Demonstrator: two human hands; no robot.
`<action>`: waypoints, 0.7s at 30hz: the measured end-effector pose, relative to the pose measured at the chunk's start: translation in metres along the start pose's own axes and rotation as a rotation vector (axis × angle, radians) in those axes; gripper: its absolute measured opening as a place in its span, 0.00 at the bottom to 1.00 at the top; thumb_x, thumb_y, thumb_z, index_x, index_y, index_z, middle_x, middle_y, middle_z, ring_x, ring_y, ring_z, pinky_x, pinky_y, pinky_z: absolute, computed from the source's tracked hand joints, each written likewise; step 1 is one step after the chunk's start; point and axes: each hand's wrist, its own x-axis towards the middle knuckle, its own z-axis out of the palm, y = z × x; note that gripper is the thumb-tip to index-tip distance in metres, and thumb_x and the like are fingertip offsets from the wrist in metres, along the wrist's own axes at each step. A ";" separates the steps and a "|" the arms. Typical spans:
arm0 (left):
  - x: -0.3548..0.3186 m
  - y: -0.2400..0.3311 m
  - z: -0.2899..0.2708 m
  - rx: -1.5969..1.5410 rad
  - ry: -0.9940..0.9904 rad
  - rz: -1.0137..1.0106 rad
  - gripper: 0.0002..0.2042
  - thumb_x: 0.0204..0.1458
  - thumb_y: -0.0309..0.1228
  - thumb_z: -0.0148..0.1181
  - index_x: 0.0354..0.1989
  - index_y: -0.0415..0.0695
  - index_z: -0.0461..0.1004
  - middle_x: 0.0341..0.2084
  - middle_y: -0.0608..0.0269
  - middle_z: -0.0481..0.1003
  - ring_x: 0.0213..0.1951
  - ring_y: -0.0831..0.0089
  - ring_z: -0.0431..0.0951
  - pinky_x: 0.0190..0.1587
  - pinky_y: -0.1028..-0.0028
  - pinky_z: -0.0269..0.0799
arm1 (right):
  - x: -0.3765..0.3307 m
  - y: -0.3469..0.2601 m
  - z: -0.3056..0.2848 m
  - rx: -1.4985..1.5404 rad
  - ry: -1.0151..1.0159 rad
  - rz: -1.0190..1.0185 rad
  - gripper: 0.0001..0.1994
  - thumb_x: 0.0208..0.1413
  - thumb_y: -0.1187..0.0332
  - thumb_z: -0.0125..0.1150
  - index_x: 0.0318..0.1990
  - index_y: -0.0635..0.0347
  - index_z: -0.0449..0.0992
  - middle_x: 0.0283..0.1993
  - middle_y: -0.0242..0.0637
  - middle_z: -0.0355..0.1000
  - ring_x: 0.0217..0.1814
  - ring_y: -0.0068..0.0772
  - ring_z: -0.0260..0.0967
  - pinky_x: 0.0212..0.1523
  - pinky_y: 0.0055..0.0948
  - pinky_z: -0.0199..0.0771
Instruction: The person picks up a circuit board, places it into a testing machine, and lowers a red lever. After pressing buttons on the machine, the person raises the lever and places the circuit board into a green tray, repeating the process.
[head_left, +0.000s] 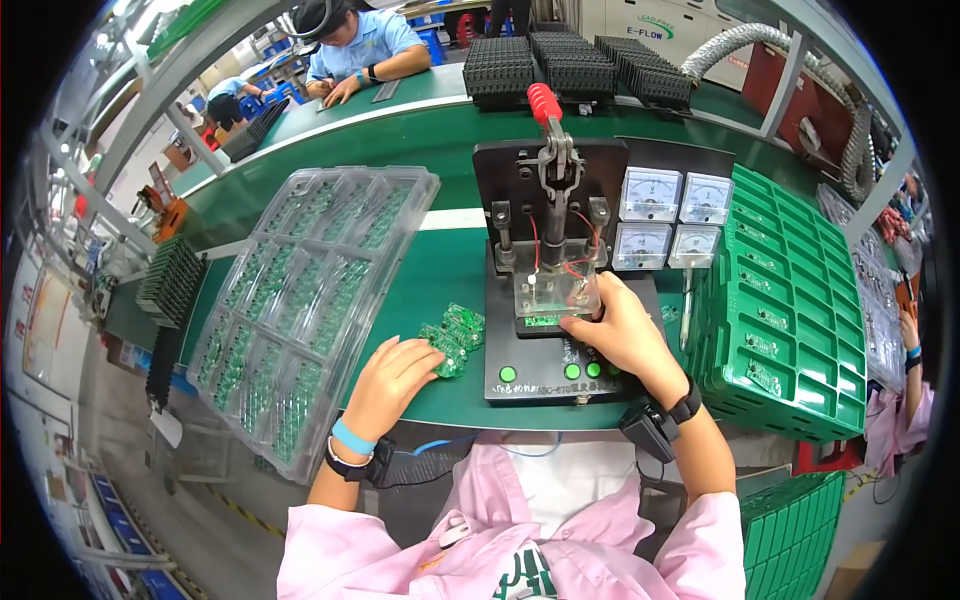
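Note:
My left hand [393,375] is on the green table, its fingers bent together on the edge of several small green circuit boards [460,335]. My right hand [632,335] is at the black test fixture [520,365], with thumb and fingers closed around the right end of a green circuit board [542,321]. That board lies beneath the fixture's clear pressure plate [540,293], and the fingertips are partly hidden there. Above the plate stands a toggle clamp with a red handle [544,103], upright. Red wires run down to the plate.
Left of the fixture leans a clear compartment tray [432,195] full of green boards. On the right are panel meters [650,195] and stacked green trays [800,330] with boards. Black racks [570,70] stand behind. A person in blue [370,45] works across the table.

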 end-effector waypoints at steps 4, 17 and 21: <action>0.026 0.027 -0.006 -0.223 0.124 -0.045 0.15 0.46 0.23 0.61 0.45 0.41 0.77 0.43 0.58 0.78 0.44 0.61 0.79 0.47 0.64 0.75 | 0.004 0.010 0.006 0.048 -0.029 0.066 0.14 0.45 0.71 0.67 0.39 0.68 0.75 0.32 0.39 0.68 0.32 0.31 0.66 0.36 0.29 0.69; 0.111 0.070 0.055 -0.033 0.133 0.182 0.18 0.43 0.19 0.58 0.46 0.34 0.75 0.43 0.52 0.78 0.48 0.57 0.79 0.49 0.67 0.76 | -0.031 0.024 -0.019 -0.122 0.332 -0.108 0.07 0.44 0.80 0.61 0.34 0.67 0.74 0.26 0.39 0.72 0.23 0.28 0.69 0.27 0.26 0.70; 0.114 0.072 0.056 -0.048 0.106 0.181 0.18 0.46 0.23 0.60 0.48 0.33 0.74 0.44 0.49 0.77 0.51 0.55 0.76 0.52 0.66 0.74 | -0.067 -0.007 -0.062 -0.090 0.342 -0.029 0.07 0.45 0.82 0.59 0.34 0.66 0.74 0.24 0.36 0.71 0.24 0.24 0.68 0.26 0.24 0.68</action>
